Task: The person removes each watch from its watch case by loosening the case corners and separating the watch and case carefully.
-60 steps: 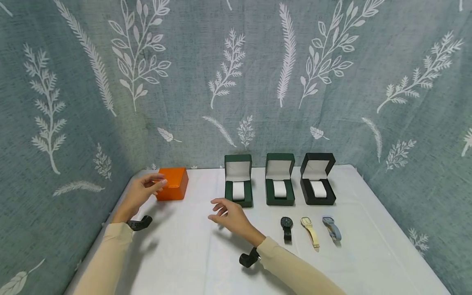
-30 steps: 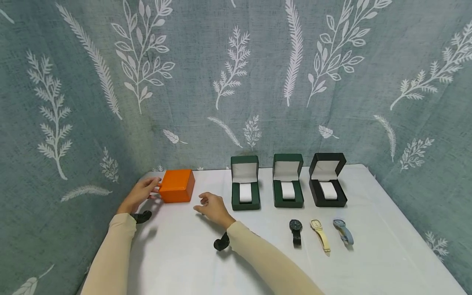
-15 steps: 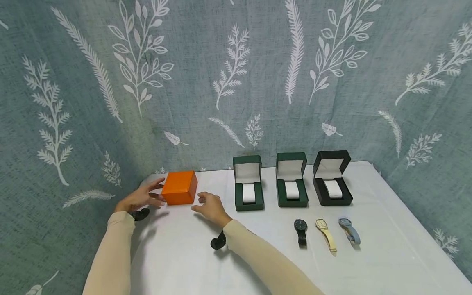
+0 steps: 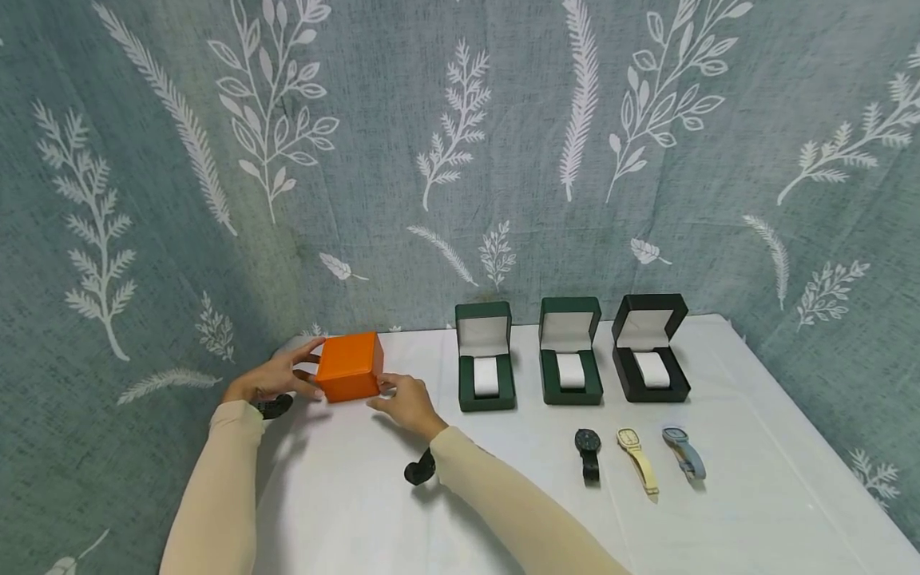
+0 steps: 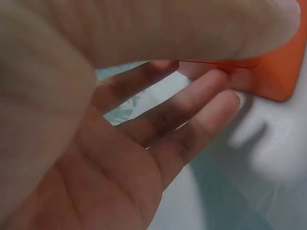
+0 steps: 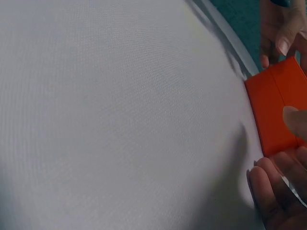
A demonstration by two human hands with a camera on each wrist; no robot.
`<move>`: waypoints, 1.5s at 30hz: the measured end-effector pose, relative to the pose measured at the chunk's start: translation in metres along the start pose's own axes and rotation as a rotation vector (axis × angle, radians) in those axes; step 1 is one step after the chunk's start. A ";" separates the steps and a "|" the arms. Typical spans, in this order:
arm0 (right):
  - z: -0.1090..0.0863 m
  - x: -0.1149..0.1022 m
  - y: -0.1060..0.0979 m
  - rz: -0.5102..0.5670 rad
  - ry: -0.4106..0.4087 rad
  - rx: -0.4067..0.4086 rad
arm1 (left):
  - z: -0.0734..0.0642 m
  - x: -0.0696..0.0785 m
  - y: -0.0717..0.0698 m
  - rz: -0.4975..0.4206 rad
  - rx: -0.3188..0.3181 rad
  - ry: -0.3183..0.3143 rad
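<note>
A closed orange box stands at the back left of the white table, between my two hands. At its left side is my left hand, with spread, fairly straight fingers right at the box. In the left wrist view the thumb covers part of the orange surface, and the fingertips reach its side. My right hand is at the box's front right corner, its fingers relaxed. The right wrist view has that thumb over an orange face with a thin seam, and the other fingers beside its lower edge.
Two green watch boxes and a black watch box stand with raised lids, each holding a white cushion. Before them lie a black watch, a cream watch and a blue-grey watch. A leaf-patterned curtain surrounds the table.
My right hand has moved left to the orange box's right side. My left hand has come down from above the box to its left side. The view has shifted slightly.
</note>
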State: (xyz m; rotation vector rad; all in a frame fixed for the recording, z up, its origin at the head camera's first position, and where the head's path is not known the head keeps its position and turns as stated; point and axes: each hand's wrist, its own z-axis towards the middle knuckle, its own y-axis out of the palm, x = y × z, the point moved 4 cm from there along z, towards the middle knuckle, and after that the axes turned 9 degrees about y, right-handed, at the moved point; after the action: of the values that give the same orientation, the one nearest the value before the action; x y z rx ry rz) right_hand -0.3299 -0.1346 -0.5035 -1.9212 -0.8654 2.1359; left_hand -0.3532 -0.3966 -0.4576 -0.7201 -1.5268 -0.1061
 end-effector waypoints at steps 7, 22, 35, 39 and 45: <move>-0.001 -0.002 0.000 0.013 -0.011 0.032 | -0.004 0.001 0.001 0.010 -0.013 -0.018; -0.007 0.005 -0.005 0.009 -0.015 0.101 | -0.001 -0.009 0.022 0.123 -0.020 0.019; -0.018 0.009 -0.016 -0.004 -0.103 0.130 | -0.005 0.001 0.035 0.084 0.009 0.074; -0.024 0.006 -0.021 -0.019 -0.177 0.139 | -0.007 0.004 0.037 0.074 0.025 0.091; -0.037 -0.002 -0.027 -0.094 -0.253 0.146 | -0.020 0.008 0.043 0.061 0.052 0.107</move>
State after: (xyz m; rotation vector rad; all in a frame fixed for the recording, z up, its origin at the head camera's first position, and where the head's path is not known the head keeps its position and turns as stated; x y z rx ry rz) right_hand -0.3021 -0.1012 -0.4890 -1.5354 -0.7962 2.3463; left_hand -0.3140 -0.3695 -0.4630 -0.7077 -1.3996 -0.0578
